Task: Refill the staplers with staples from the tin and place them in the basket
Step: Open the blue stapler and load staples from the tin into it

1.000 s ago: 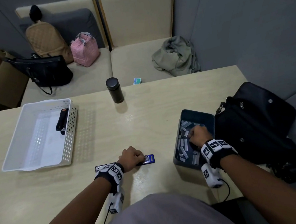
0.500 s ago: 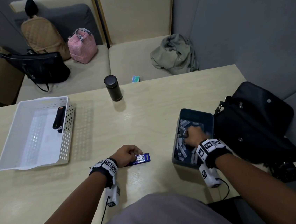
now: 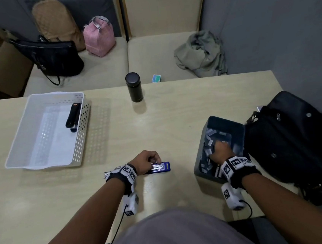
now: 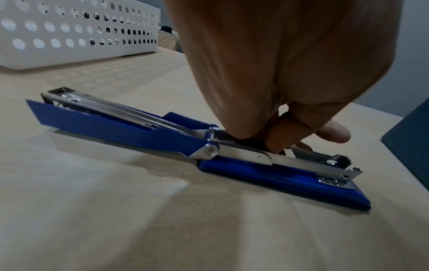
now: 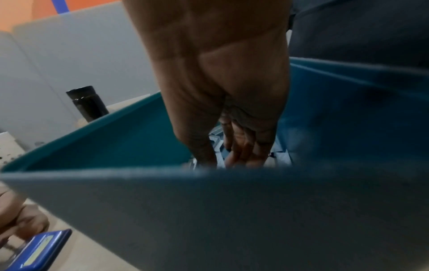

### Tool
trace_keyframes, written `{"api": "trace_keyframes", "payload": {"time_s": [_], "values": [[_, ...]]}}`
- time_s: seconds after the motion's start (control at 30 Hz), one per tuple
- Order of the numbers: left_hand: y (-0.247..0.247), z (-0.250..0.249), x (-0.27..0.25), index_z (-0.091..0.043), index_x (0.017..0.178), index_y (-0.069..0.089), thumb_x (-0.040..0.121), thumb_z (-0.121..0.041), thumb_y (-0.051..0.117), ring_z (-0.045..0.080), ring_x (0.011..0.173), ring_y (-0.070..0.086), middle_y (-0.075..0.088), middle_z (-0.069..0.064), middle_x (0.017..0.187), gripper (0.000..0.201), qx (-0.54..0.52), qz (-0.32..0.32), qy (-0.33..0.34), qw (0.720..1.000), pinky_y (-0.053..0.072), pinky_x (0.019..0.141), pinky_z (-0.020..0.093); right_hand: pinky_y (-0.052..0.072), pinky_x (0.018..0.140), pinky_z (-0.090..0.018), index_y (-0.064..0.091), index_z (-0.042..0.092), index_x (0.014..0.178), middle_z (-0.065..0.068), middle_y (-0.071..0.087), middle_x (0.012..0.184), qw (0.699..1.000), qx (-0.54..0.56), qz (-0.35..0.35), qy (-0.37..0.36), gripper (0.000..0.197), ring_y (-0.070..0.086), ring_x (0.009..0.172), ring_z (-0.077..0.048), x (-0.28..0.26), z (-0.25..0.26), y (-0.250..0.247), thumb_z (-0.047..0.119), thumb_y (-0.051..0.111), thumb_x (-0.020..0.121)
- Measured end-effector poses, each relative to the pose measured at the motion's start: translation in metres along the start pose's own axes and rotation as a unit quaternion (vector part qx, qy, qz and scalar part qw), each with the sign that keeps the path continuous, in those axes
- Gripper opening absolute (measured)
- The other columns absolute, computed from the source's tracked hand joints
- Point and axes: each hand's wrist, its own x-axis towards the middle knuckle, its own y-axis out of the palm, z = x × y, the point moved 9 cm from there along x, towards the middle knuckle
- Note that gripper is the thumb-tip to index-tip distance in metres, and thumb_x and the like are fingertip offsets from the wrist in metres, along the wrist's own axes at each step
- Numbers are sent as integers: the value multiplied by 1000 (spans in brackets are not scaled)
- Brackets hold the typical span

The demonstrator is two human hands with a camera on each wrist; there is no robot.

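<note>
A blue stapler lies swung open flat on the table in front of me. My left hand pins it down, its fingertips curled onto the metal magazine just past the hinge of the stapler. My right hand reaches down into the dark teal tin among loose staple strips. In the right wrist view the tin wall hides the tips of that hand. A black stapler lies in the white perforated basket at the far left.
A black flask stands at the table's far edge, in the middle. A black bag lies against the tin's right side. Beyond the table a sofa holds several bags and a bundled cloth. Bare tabletop lies between the basket and the blue stapler.
My right hand has dug a little deeper and farther into the tin. My left hand stays on the blue stapler, its fingers shifted slightly along the magazine.
</note>
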Motion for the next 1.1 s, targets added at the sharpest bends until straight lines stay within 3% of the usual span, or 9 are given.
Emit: {"api": "trace_keyframes", "payload": {"time_s": [0.1, 0.17, 0.3, 0.47, 0.63, 0.73, 0.87, 1.0, 1.1], "values": [[-4, -3, -3, -27, 76, 67, 54, 4, 36, 6, 66, 57, 62, 1, 74, 49, -16, 18, 16, 1000, 42, 66, 20, 44, 68, -31, 62, -4, 84, -22, 65, 88, 999, 32, -4, 30, 15, 62, 87, -33, -2, -3, -9, 11, 60, 83], [-7, -4, -6, -12, 86, 66, 61, 14, 40, -7, 63, 59, 65, -3, 78, 45, -37, 30, 11, 999, 45, 62, 11, 46, 64, -30, 60, 0, 70, -18, 62, 74, 997, 63, -19, 49, 19, 60, 74, -31, 0, -8, -13, 15, 62, 83], [-11, 2, -6, -4, 89, 62, 66, 23, 44, -9, 70, 65, 69, 7, 94, 40, -68, 39, 14, 997, 49, 64, 10, 57, 84, -42, 57, 12, 59, -10, 66, 76, 984, 151, -47, 76, 24, 68, 82, -31, 0, -18, -22, 16, 74, 75], [-15, 5, -6, -14, 80, 63, 64, 11, 53, 14, 84, 68, 71, 18, 105, 31, -69, 21, 35, 997, 52, 69, 16, 57, 86, -39, 59, 15, 77, -12, 69, 86, 971, 191, -130, 68, 9, 67, 80, -27, -10, -13, -46, 8, 64, 79], [-17, 7, -7, -17, 85, 68, 66, 5, 58, 11, 75, 64, 73, 5, 91, 31, -33, 5, 47, 998, 51, 68, 17, 52, 65, -29, 51, 23, 116, -1, 66, 81, 940, 258, -186, -124, 27, 63, 72, -18, -43, 71, -79, 8, 45, 94], [-17, 6, -7, -14, 85, 69, 59, 0, 55, 13, 76, 65, 72, 5, 87, 32, -62, 9, 48, 997, 55, 72, 27, 39, 57, -24, 49, 23, 117, 1, 59, 82, 943, 245, -86, -209, 26, 49, 63, -12, -63, 130, -63, 8, 37, 98], [-18, 6, -7, -12, 84, 69, 56, 2, 54, 16, 77, 65, 72, 12, 89, 34, -71, 13, 48, 996, 54, 72, 28, 39, 62, -30, 53, 16, 115, -9, 60, 85, 949, 155, 124, -243, 26, 49, 69, -20, -83, 176, 18, 7, 38, 97], [-21, 0, -8, -21, 77, 68, 66, 8, 60, 4, 65, 61, 70, 1, 76, 32, -37, 2, 62, 997, 51, 67, 25, 39, 73, -37, 51, 11, 104, -16, 61, 101, 955, 37, 192, -222, 16, 56, 89, -31, -83, 175, 78, 17, 37, 98], [-19, -3, -9, -12, 85, 71, 66, 7, 58, 16, 81, 69, 74, 6, 87, 30, -44, 15, 68, 997, 57, 78, 31, 38, 73, -36, 46, 19, 95, -13, 60, 102, 953, -13, 214, -216, 16, 53, 89, -27, -80, 169, 91, 32, 39, 99]]}}
